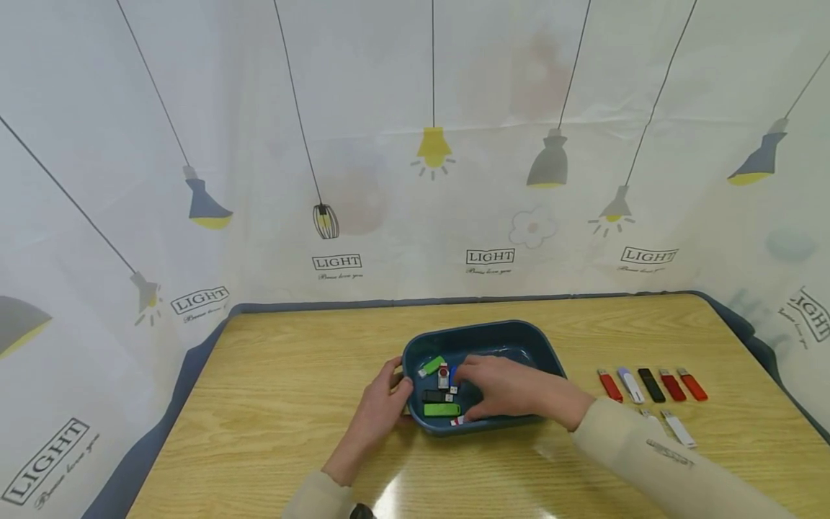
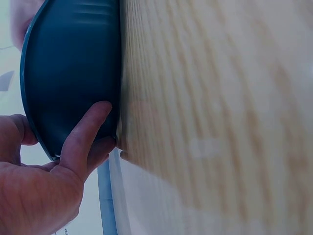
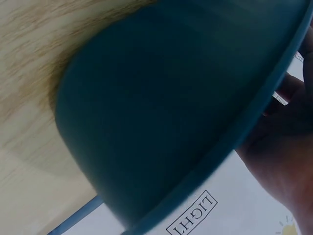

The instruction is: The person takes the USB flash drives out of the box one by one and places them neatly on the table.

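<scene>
A dark blue plastic basin (image 1: 483, 427) stands on the table, with several USB flash drives in its left part. Among them are a green drive (image 1: 442, 410), a black one (image 1: 436, 396) and a red-and-silver one (image 1: 444, 376). My left hand (image 1: 382, 400) grips the basin's left end, its thumb at the rim and fingers against the outer wall (image 2: 73, 63). Inside the basin is my right hand (image 1: 502, 386), fingers spread apart from the thumb. Its fingertips are beside a blue drive (image 1: 452, 376); the thumb is near a red-and-white drive (image 1: 457, 420).
Right of the basin, several drives lie in a row on the wooden table (image 1: 272, 418), including a red one (image 1: 610, 386) and a black one (image 1: 651, 385). Below them is a white drive (image 1: 678, 429), with another partly behind my right sleeve. A lamp-printed curtain (image 1: 389, 180) surrounds the table.
</scene>
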A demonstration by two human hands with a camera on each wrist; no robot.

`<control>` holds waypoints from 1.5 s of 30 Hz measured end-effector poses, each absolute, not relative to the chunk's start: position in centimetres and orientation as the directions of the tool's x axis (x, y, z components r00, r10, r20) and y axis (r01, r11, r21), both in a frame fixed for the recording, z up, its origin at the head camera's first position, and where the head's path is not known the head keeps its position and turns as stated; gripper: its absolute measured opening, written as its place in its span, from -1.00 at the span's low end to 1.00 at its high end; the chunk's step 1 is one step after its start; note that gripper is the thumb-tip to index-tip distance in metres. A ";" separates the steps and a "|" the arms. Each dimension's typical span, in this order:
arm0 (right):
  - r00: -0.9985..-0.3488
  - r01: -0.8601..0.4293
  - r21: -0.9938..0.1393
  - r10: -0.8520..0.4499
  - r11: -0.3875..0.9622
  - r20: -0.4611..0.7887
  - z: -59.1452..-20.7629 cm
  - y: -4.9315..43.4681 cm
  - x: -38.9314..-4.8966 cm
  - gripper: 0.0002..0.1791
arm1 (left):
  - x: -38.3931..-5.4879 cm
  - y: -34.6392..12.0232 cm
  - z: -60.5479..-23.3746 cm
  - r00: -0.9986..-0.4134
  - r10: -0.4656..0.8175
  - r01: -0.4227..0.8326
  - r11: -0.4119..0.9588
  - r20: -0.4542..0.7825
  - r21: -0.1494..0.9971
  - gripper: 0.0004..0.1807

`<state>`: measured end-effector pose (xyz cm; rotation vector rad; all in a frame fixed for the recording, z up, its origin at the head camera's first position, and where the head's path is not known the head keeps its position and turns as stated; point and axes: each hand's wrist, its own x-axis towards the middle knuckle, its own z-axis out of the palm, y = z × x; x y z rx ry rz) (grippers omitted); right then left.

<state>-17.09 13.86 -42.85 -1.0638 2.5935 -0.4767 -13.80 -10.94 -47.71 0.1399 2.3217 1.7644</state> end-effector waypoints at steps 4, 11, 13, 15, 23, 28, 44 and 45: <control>-0.683 -0.607 -0.402 -0.709 0.685 -0.176 -43.0 13.3 -17.1 -0.46 | -13.9 -10.9 -47.8 -0.972 0.205 -0.057 0.279 -0.117 0.959 -0.44; -0.691 -0.610 -0.345 -0.692 0.714 -0.210 -43.4 12.7 -17.1 -0.52 | -13.9 -10.9 -47.8 -0.974 0.195 -0.051 0.302 -0.114 0.952 -0.45; -0.693 -0.613 -0.331 -0.689 0.718 -0.213 -43.5 12.5 -17.1 -0.53 | -13.9 -10.8 -47.7 -0.975 0.193 -0.052 0.303 -0.114 0.952 -0.45; -0.694 -0.616 -0.314 -0.687 0.722 -0.215 -43.5 12.4 -17.0 -0.53 | -13.9 -10.8 -47.7 -0.975 0.191 -0.053 0.303 -0.116 0.952 -0.45; -0.695 -0.632 -0.262 -0.683 0.730 -0.225 -43.9 12.1 -17.0 -0.58 | -13.8 -10.8 -47.6 -0.973 0.196 -0.057 0.299 -0.120 0.953 -0.45; -0.692 -0.617 -0.272 -0.674 0.739 -0.260 -43.9 11.9 -17.1 -0.67 | -13.7 -10.8 -47.5 -0.972 0.202 -0.056 0.300 -0.121 0.952 -0.45; -0.631 -0.681 -0.299 -0.743 0.668 -0.224 -44.2 11.8 -17.6 -0.88 | -13.7 -10.8 -47.4 -0.972 0.197 -0.063 0.296 -0.126 0.953 -0.45; -0.630 -0.682 -0.299 -0.743 0.668 -0.224 -44.2 11.9 -17.6 -0.88 | -13.7 -10.8 -47.4 -0.972 0.198 -0.062 0.295 -0.125 0.953 -0.45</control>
